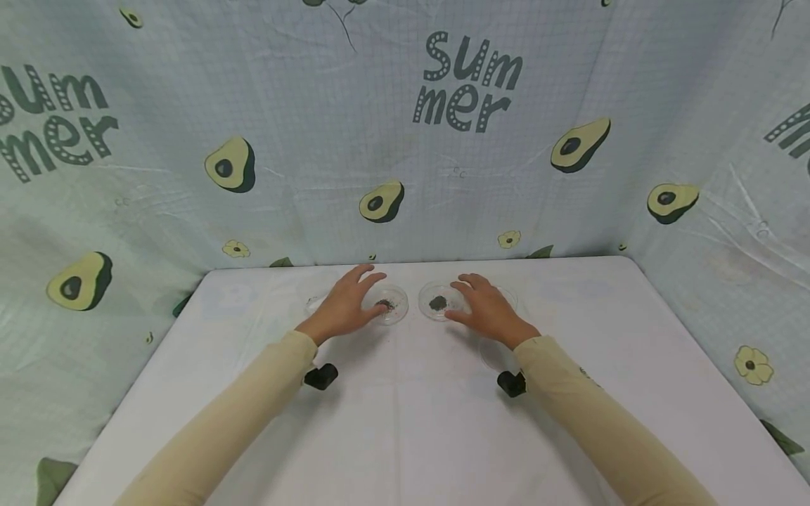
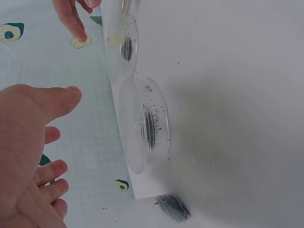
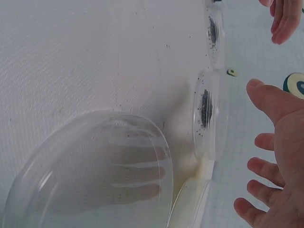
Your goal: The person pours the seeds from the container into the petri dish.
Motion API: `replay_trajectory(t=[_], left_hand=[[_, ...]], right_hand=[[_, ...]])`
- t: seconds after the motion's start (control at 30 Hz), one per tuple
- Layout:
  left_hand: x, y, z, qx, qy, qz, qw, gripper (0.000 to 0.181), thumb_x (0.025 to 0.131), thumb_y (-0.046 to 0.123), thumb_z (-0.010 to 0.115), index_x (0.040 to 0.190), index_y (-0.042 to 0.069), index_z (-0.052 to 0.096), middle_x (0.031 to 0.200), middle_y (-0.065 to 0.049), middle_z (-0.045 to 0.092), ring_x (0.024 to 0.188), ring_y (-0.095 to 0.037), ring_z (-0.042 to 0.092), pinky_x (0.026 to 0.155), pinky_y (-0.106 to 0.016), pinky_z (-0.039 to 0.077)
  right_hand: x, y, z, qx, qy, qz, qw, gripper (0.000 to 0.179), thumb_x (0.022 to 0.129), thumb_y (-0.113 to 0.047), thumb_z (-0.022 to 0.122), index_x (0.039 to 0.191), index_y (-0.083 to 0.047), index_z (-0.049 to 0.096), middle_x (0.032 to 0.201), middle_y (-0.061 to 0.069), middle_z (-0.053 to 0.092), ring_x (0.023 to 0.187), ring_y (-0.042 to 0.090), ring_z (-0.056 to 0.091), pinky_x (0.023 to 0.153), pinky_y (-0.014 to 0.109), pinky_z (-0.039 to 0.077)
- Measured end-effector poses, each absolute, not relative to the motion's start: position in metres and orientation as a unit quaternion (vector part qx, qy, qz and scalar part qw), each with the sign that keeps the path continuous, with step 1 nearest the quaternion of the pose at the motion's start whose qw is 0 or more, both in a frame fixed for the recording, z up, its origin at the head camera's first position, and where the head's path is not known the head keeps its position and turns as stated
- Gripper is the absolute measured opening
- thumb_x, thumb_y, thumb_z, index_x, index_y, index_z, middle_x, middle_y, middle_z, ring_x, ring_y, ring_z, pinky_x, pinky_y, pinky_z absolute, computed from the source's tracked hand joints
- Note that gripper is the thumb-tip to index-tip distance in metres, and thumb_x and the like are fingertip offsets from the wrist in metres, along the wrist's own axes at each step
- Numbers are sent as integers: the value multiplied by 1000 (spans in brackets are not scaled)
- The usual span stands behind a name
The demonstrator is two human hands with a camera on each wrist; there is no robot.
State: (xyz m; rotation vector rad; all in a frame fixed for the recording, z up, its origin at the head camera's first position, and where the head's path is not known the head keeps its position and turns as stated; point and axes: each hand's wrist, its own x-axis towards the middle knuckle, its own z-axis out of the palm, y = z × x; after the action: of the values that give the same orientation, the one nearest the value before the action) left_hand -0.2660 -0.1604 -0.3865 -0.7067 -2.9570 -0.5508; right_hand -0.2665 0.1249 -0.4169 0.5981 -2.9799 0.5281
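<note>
My left hand (image 1: 342, 306) hovers with spread fingers at the left clear round dish (image 1: 399, 310), which holds dark granules (image 1: 384, 305). In the left wrist view, air separates my thumb and fingers from that dish (image 2: 164, 142). Across from it, my right hand (image 1: 490, 309) is beside a second clear dish (image 1: 425, 301) with a compact dark pile (image 1: 438, 303). Its thumb (image 3: 266, 97) and fingers are spread and hold nothing in the right wrist view, apart from the dish (image 3: 198, 135) there. Both dishes stand upright on the white table.
A large clear round lid or dish (image 3: 71, 166) lies nearest the right wrist, with another clear round piece (image 3: 190, 204) beyond it. Beside the left dish, a small clear piece with dark matter (image 2: 173, 208) lies on the table (image 1: 392, 436). A printed cloth (image 1: 304, 140) hangs behind.
</note>
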Motion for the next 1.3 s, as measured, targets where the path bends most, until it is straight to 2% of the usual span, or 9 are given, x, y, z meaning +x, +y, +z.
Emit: replay_trajectory(t=[0.97,1.3], left_hand=[[-267,-194,-389,-213,-961,-165,57,63,90,32,67,143,8,44,151,-18,35,141,-37,31,115,-58,26],[-265,-204,-391,-212,-960,-169,74,61,90,29,68,141,5,45,149,-21,37,139,-40,34,113,-59,28]], right_hand=[[-267,145,-418,175,-968,180,18,66,90,-40,67,142,-5,46,150,18,39,142,36,32,114,55,31],[-267,149,-424,167,-970,176,14,67,89,-42,67,141,-5,47,150,18,39,142,37,32,113,56,32]])
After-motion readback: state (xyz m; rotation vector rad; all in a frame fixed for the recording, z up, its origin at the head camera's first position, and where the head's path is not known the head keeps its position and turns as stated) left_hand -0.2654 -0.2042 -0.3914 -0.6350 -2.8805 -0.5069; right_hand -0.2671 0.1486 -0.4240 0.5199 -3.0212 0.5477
